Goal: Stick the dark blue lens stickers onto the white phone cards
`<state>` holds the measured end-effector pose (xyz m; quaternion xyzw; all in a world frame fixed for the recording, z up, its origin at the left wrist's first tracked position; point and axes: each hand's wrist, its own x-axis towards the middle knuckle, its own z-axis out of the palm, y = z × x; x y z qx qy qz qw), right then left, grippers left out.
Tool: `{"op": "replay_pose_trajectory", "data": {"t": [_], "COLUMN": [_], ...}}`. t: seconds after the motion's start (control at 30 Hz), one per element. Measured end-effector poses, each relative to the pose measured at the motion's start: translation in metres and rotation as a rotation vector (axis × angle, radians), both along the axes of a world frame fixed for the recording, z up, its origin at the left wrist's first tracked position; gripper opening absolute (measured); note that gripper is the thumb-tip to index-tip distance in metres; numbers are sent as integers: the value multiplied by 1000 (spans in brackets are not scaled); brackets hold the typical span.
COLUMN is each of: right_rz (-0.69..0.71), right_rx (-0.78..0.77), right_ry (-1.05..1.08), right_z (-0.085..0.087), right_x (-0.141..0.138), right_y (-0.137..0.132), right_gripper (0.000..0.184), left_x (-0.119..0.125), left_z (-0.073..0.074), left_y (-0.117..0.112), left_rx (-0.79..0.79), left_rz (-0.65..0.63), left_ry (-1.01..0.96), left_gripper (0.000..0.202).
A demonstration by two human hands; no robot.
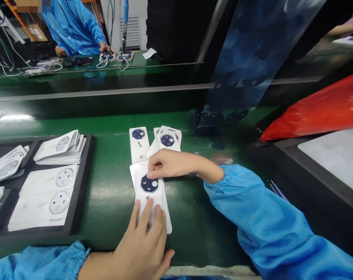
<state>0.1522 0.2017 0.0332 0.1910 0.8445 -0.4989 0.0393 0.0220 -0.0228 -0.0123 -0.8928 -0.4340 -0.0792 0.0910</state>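
A white phone back panel (pixel 141 194) with a dark blue octagonal camera patch (pixel 149 182) lies on top of other panels on the green bench. My left hand (pixel 144 237) rests over its lower part, fingers spread and pressing lightly on the surface. With fingertips pinched together, my right hand (pixel 167 163) touches the upper left edge of the dark patch. Whatever those fingertips may hold is too small to make out. Just beyond lie one more white panel (pixel 138 146) and a small fanned pile of panels (pixel 167 140), both with dark patches.
A black divided tray (pixel 87 167) on the left holds several stacks of white panels. Clear bluish film (pixel 240 58) hangs behind on the right. A red bag (pixel 319 105) and another black tray (pixel 284 155) stand at right. Across the bench, a person in blue sleeves (pixel 77 27) handles cables.
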Motion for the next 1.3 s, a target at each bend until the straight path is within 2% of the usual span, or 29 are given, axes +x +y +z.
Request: {"op": "replay_pose_trajectory", "data": {"t": [0.27,0.63,0.87,1.3], "right_rz": [-3,-14,-24,4], "right_rx": [26,-12,3,-33], "right_ry": [-13,-6,-23,12], "right_z": [2,-2,1,-5], "right_x": [0,0,0,0], "right_y": [-1,1,1,4], "right_gripper": [21,21,20,23], "left_x": [1,1,2,1], "left_z": [0,-10,-10,-10], "left_y": [-1,-5,-4,-4], "left_rx": [3,-11,-23,-18], "left_rz": [12,24,21,24], "left_ry": [-8,-45,-54,-44], "left_gripper": [57,60,60,60]}}
